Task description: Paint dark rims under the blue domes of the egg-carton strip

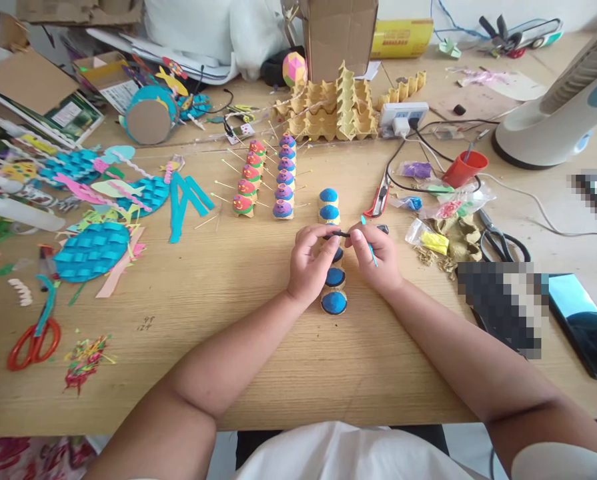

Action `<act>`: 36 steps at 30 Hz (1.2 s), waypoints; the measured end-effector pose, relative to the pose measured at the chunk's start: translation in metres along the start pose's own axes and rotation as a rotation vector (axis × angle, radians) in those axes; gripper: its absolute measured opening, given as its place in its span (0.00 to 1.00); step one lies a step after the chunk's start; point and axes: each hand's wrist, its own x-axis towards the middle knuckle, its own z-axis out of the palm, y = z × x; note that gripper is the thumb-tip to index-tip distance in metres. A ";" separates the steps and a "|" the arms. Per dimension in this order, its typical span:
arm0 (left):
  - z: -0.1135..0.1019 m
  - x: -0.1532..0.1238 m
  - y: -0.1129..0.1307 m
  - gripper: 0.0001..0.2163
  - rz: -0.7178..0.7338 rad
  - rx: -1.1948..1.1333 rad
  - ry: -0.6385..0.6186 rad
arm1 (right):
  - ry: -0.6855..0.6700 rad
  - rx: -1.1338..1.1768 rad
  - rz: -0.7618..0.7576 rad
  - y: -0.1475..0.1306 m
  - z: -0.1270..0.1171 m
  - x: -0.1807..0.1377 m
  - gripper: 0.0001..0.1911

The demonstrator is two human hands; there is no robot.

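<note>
A row of egg-carton cups topped with blue clay runs away from me in the middle of the table, and some cups have a dark band round the edge. Over this row, my left hand pinches one end of a thin strip of black clay. My right hand grips the strip's other end, where a thicker black piece sticks out. A slim blue stick-like tool is also held between the right fingers. Both hands partly hide the middle cups.
Two finished-looking clay caterpillars, one red and green, one purple and blue, stand behind left. Egg cartons lie farther back. To the right are a red utility knife, clay packets, black scissors and a phone. Orange-handled scissors lie left.
</note>
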 end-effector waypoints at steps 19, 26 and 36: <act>0.001 0.003 -0.002 0.15 0.002 -0.014 0.042 | -0.007 0.000 -0.052 0.005 0.002 0.000 0.20; 0.001 0.003 -0.001 0.17 -0.016 -0.033 0.039 | -0.029 -0.007 -0.081 0.006 0.000 -0.001 0.18; 0.002 0.000 0.002 0.19 -0.119 -0.091 -0.007 | -0.081 0.028 -0.055 0.001 -0.001 0.001 0.23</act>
